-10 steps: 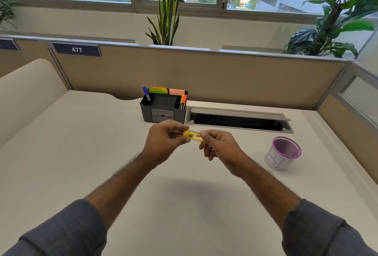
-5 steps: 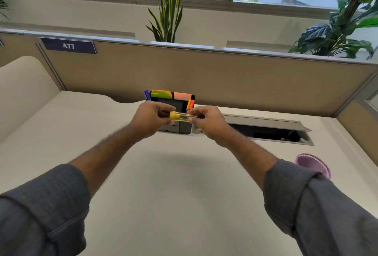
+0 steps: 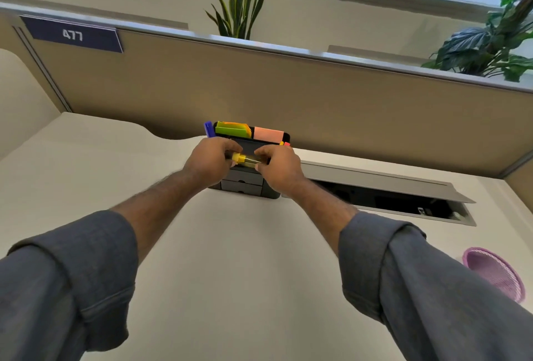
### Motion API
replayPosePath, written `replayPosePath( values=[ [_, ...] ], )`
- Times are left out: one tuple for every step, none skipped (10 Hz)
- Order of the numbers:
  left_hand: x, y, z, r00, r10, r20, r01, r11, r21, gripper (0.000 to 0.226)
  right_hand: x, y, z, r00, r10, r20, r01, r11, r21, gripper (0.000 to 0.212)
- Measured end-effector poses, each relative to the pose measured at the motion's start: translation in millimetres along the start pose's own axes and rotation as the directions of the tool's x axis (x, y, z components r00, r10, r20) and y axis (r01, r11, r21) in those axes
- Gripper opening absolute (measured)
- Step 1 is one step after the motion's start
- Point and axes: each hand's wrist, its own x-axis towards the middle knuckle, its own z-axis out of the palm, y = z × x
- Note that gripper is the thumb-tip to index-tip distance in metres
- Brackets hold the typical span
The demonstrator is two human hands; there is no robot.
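A yellow highlighter pen [image 3: 247, 158] lies level between both hands, in front of a dark grey desk organizer [image 3: 245, 184]. My left hand [image 3: 210, 160] pinches its left end, where a dark tip or cap shows. My right hand [image 3: 278, 167] pinches the right end. The organizer stands on the white desk [image 3: 230, 259] by the partition and holds a blue pen [image 3: 208, 129], green sticky notes [image 3: 232, 128] and pink sticky notes [image 3: 268, 133]. My hands hide its middle.
An open cable tray with a raised grey lid [image 3: 383, 187] is sunk into the desk at the right. A purple mesh cup [image 3: 496, 275] stands at the right edge. A beige partition [image 3: 317, 101] with a sign 477 [image 3: 73, 36] closes the back; plants stand behind it.
Both hands moved forward with the highlighter, from mid-desk up to the organizer. The view tilted, so the purple cup slid to the lower right.
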Motion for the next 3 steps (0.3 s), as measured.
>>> replayPosePath(
  values=[
    [5.7, -5.6, 0.4, 0.997, 0.042, 0.067, -0.044, 0.998, 0.033, 0.032, 1.1, 6.3, 6.1, 0.999, -0.048, 0.016, 0.049, 0.997, -0.063, 0.024],
    [6.3, -5.9, -7.0, 0.986, 0.076, 0.149, -0.088, 0.993, 0.077, 0.030, -1.6, 6.1, 5.2, 0.991, -0.130, 0.028, 0.132, 0.989, -0.062, 0.018],
    [4.9, -2.7, -8.5, 0.983, 0.076, 0.170, -0.095, 0.990, 0.107, 0.036, -4.7, 3.4, 3.4, 0.987, -0.153, 0.056, 0.158, 0.982, -0.100, 0.024]
  ],
)
